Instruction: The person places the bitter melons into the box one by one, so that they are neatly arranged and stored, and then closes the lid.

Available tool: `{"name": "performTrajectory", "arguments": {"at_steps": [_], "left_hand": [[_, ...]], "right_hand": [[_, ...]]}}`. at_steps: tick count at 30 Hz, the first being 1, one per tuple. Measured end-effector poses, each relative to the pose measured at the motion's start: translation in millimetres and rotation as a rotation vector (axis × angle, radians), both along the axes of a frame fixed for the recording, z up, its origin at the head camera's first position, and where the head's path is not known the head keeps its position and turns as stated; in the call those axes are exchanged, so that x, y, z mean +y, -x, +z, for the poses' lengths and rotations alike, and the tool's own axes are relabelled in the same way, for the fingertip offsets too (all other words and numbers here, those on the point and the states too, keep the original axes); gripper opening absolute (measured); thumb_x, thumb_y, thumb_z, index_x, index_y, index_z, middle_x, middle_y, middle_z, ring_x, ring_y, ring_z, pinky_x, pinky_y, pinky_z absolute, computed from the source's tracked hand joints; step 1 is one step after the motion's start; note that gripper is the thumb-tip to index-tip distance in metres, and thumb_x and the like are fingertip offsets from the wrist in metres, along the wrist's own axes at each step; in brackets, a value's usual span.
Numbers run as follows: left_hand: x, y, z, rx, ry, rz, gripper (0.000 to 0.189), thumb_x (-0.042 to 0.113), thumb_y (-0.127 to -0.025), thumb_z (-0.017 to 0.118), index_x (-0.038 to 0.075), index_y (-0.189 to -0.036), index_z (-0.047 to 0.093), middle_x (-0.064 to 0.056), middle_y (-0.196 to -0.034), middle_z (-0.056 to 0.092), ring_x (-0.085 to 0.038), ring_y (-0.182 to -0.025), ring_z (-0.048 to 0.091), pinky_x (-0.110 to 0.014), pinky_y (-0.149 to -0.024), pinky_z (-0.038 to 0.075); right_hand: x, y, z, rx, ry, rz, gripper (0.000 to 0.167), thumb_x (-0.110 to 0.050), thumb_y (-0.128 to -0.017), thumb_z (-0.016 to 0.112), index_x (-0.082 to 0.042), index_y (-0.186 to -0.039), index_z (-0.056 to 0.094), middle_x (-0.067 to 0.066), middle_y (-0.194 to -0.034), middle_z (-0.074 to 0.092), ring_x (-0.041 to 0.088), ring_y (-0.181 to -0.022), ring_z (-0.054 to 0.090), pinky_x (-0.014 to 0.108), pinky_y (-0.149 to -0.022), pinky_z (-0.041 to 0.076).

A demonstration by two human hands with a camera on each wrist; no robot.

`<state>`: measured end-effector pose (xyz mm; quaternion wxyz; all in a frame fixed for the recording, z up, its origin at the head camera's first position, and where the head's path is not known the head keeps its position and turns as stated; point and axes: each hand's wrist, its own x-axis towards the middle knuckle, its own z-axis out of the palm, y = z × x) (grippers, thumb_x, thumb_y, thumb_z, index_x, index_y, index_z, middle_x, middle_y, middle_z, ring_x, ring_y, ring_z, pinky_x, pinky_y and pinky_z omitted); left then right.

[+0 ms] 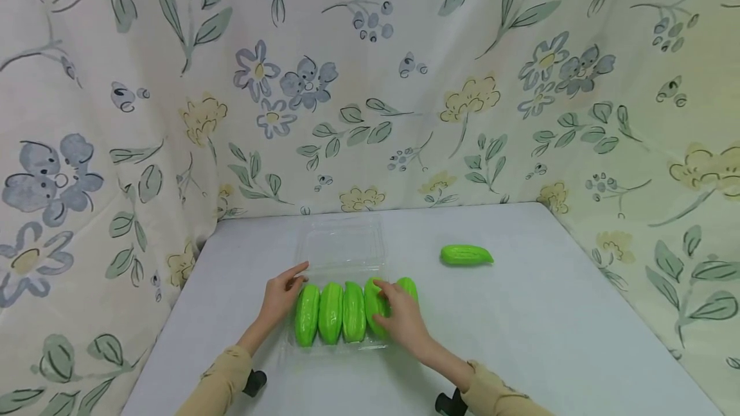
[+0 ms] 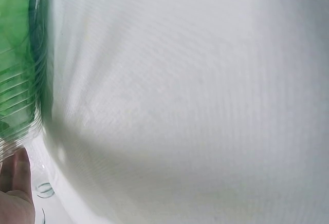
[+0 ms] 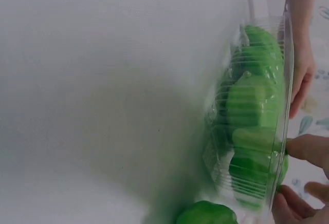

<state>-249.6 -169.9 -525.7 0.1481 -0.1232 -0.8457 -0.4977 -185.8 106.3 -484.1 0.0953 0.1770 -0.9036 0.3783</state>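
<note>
Several bright green cucumber-like vegetables (image 1: 307,315) lie side by side in a clear plastic clamshell box (image 1: 300,346), its lid (image 1: 341,242) folded back flat behind it. My right hand (image 1: 405,323) reaches over the box's right end. Its thumb and fingertips hold the rightmost green vegetable (image 1: 374,303) in the row, seen through the ribbed wall in the right wrist view. At the box's back left corner is my left hand (image 1: 280,294), fingers stretched out along the rim. In the left wrist view its fingers (image 2: 21,170) touch the box's end.
Just outside the box on the right, partly behind my right hand, lies another green vegetable (image 1: 408,287). One more green vegetable (image 1: 466,255) lies farther back on the white table (image 1: 549,326). A floral curtain (image 1: 370,82) hangs behind the table and along its sides.
</note>
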Motion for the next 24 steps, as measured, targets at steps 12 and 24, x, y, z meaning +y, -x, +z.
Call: {"name": "performTrajectory", "arguments": {"at_steps": [12,24], "left_hand": [[-0.7,1.0,-0.8,0.007,0.000,-0.001,0.034,-0.005,-0.090,0.056,-0.002,-0.123,0.062,-0.023,-0.101,0.070,-0.016,-0.073,0.065,-0.019,-0.053,0.041],[-0.4,-0.1,0.5,-0.014,0.005,0.012,0.034,-0.005,-0.091,0.055,0.001,-0.123,0.062,-0.022,-0.100,0.071,-0.024,-0.077,0.067,-0.018,-0.055,0.042]], "right_hand": [[0.5,-1.7,7.0,-0.077,0.072,0.004,0.064,-0.005,-0.074,0.077,0.000,-0.132,0.051,0.013,-0.104,0.064,0.024,-0.095,0.061,0.035,-0.081,0.053],[3.3,-6.0,14.5,-0.077,0.141,0.041,0.058,-0.007,-0.079,0.074,0.000,-0.131,0.051,0.016,-0.108,0.064,0.028,-0.100,0.061,0.041,-0.084,0.053]]}}
